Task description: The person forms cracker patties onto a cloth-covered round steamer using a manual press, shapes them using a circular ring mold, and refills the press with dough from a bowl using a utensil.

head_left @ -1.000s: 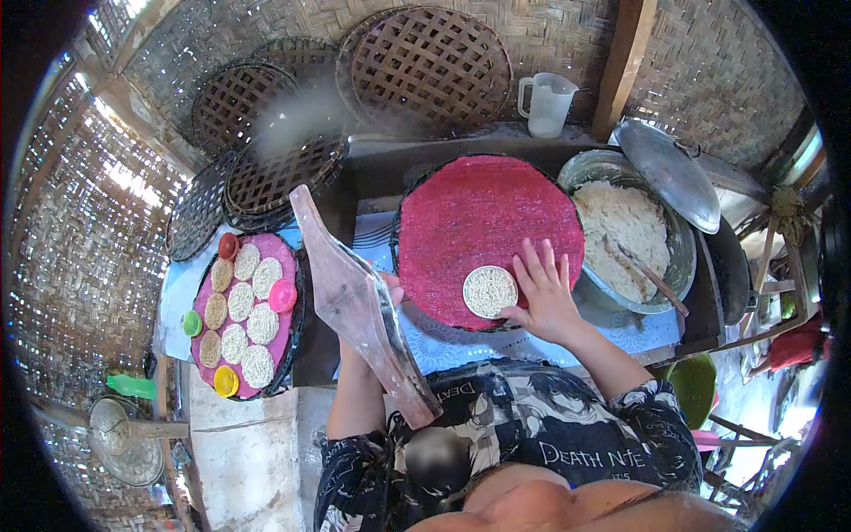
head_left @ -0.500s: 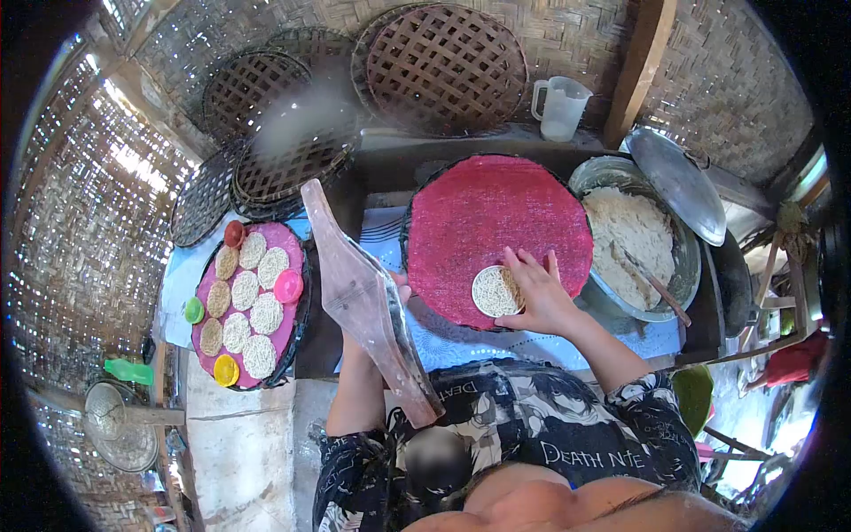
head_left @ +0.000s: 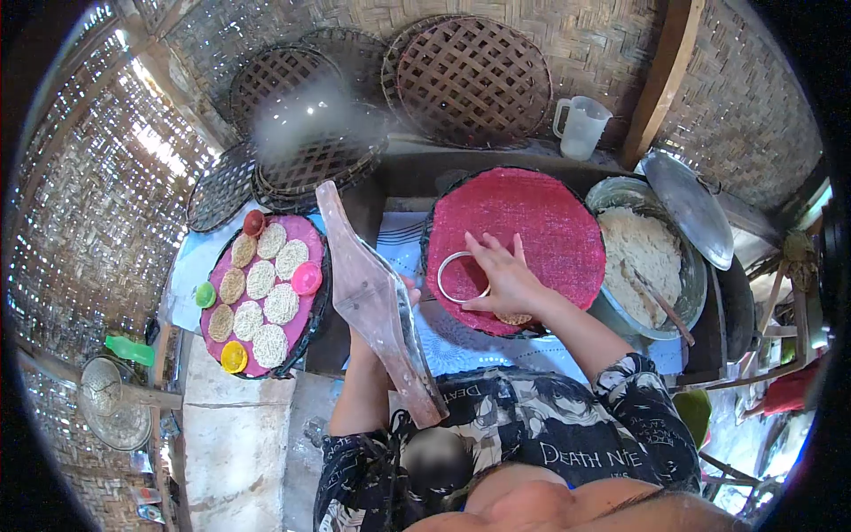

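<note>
Right hand [head_left: 508,278] pinching ring [head_left: 441,277] | noodle disc [head_left: 513,318] near wrist | left hand [head_left: 412,291] behind press [head_left: 368,297], grip unclear | apparently positioning ring; next calls for keeping it flat

Reference: covered tray [head_left: 532,208]. Ring [head_left: 441,277] lies on its near left part. Smaller tray [head_left: 312,238] sits left; basin [head_left: 698,282] right, spoon [head_left: 663,307] in it. Behind: lattice tray [head_left: 474,80]; jug [head_left: 582,130], behind-right.
</note>
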Demonstrator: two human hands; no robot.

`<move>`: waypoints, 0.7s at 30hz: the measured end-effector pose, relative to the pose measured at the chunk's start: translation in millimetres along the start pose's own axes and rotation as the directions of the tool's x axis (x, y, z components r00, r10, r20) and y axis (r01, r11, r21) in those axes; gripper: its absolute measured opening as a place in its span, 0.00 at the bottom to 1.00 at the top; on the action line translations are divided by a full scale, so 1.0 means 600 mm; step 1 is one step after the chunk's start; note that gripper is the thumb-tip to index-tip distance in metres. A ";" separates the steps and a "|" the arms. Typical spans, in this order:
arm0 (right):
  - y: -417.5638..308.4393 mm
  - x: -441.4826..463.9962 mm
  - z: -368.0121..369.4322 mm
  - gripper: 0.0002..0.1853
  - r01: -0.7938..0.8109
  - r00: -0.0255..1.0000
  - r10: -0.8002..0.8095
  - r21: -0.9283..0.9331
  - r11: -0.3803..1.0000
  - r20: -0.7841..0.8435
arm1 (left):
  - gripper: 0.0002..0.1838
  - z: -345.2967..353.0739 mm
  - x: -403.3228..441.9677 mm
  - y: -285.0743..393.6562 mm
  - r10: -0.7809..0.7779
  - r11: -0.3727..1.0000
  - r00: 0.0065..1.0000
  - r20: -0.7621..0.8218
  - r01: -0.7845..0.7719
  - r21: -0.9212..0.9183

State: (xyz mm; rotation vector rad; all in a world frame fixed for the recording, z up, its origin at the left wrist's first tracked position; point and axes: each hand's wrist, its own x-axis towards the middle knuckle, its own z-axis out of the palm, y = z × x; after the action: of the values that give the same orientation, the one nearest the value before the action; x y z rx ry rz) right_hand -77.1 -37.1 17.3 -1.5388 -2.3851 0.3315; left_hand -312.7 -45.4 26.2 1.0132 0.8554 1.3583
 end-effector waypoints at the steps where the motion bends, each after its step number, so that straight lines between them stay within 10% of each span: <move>1: 0.001 0.004 0.005 0.58 -0.004 1.000 0.004 -0.013 1.000 0.014 | 0.17 -0.010 0.004 -0.016 0.073 0.997 0.997 0.011 -0.073 0.008; 5: 0.004 0.001 0.004 0.58 -0.024 0.998 0.025 -0.028 0.999 0.063 | 0.14 -0.021 -0.004 0.001 0.293 0.818 0.948 0.128 -0.317 0.481; 9: 0.011 -0.004 0.004 0.58 -0.036 0.997 0.038 -0.027 0.999 0.062 | 0.11 -0.051 0.012 -0.039 0.022 0.983 1.000 0.022 -0.018 -0.182; 12: 0.017 -0.009 -0.017 0.58 -0.053 0.998 0.052 -0.016 0.998 -0.039 | 0.10 -0.054 0.017 -0.045 0.103 0.972 0.995 0.020 -0.105 0.209; 15: 0.009 -0.007 -0.081 0.55 0.003 0.977 0.029 0.150 0.989 -0.211 | 0.13 -0.014 0.011 0.008 0.349 0.626 0.921 0.172 -0.365 0.689; 21: -0.067 -0.014 -0.201 0.47 0.219 0.899 -0.122 0.190 0.957 -0.421 | 0.08 0.138 0.024 0.042 0.517 -0.081 0.557 0.649 -0.724 0.685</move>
State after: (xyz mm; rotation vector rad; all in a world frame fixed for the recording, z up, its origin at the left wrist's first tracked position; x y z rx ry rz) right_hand -65.0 -56.4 142.9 -1.1490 -2.0516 0.2176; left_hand -244.1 -39.0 80.0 2.8274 1.0890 1.3732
